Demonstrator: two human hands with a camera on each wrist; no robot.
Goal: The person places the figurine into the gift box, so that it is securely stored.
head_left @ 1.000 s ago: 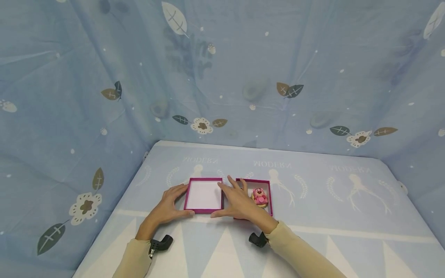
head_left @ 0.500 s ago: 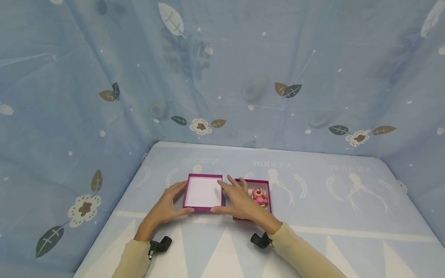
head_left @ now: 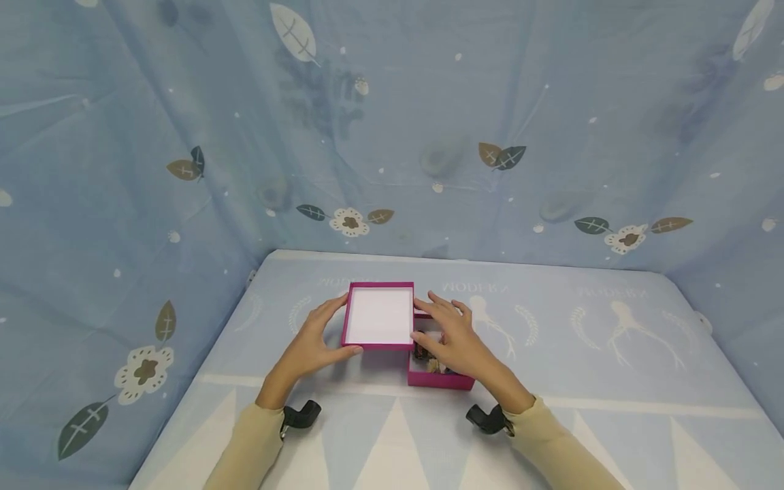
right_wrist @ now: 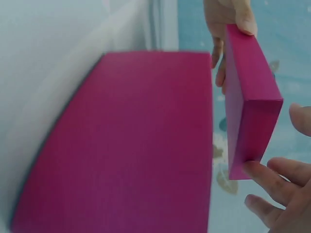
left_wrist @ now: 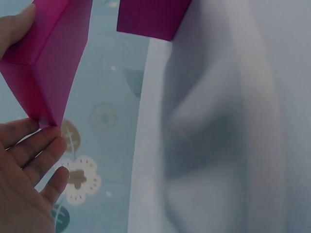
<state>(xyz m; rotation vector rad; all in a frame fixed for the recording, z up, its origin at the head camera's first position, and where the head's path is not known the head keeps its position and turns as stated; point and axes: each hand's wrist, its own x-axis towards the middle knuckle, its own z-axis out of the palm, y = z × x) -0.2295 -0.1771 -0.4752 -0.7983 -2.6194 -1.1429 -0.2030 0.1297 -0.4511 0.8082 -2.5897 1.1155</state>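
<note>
My left hand (head_left: 306,348) grips a shallow magenta box lid (head_left: 380,316) at its left side, thumb on the near wall. The lid is held above the table, its white inside facing up toward me. At its right side is my right hand (head_left: 461,344); in the right wrist view a fingertip touches the lid (right_wrist: 255,77) while the thumb stands apart from it. Below that hand sits a magenta box (head_left: 439,380), with a dark item (head_left: 420,350) and a small yellowish item (head_left: 433,365) inside. The hand hides most of the rest of the contents.
The table (head_left: 380,449) is covered by a pale blue and white printed cloth. Blue patterned curtains (head_left: 429,122) rise behind it and at both sides. Each wrist wears a black camera mount (head_left: 301,414).
Both hands and the lid have risen and moved away from me and to the right. The lid now overlaps the left edge of the box, and the pink bear figure inside has become mostly hidden.
</note>
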